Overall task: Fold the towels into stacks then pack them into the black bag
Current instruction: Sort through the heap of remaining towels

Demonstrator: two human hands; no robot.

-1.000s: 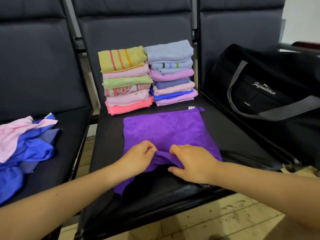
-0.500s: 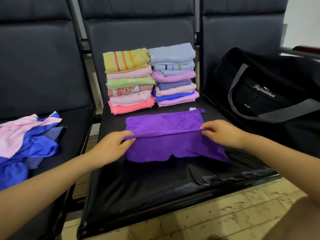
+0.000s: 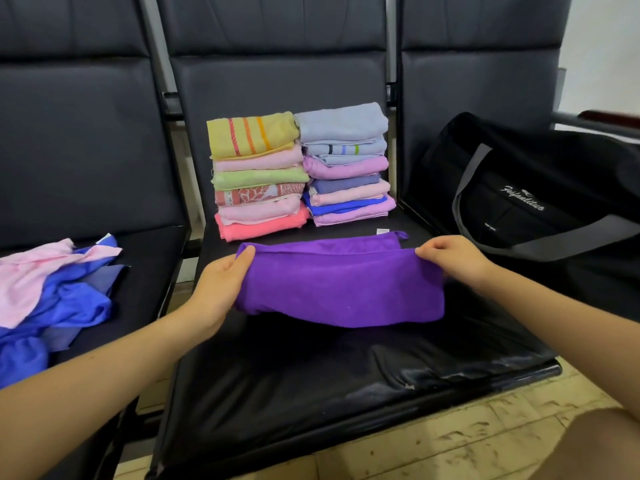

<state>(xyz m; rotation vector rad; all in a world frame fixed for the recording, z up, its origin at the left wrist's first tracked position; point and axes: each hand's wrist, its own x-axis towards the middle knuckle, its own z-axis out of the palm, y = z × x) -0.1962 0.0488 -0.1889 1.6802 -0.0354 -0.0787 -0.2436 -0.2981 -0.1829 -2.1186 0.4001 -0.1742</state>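
Observation:
A purple towel [image 3: 341, 285] lies doubled over on the middle black seat [image 3: 311, 382]. My left hand [image 3: 221, 282] pinches its top left corner and my right hand [image 3: 453, 256] pinches its top right corner, holding the folded edge just above the far layer. Behind it stand two stacks of folded towels: the left stack [image 3: 258, 178] topped by a yellow striped towel, the right stack [image 3: 346, 164] topped by a pale blue one. The black bag [image 3: 540, 202] with grey straps sits on the right seat.
A loose heap of pink and blue towels [image 3: 52, 292] lies on the left seat. Dark seat backs rise behind everything. Beige tiled floor [image 3: 450, 445] shows below the seat's front edge.
Both hands took the towel's near edge from the middle, spread to its corners and carried it up and away, folding the towel in half toward the stacks.

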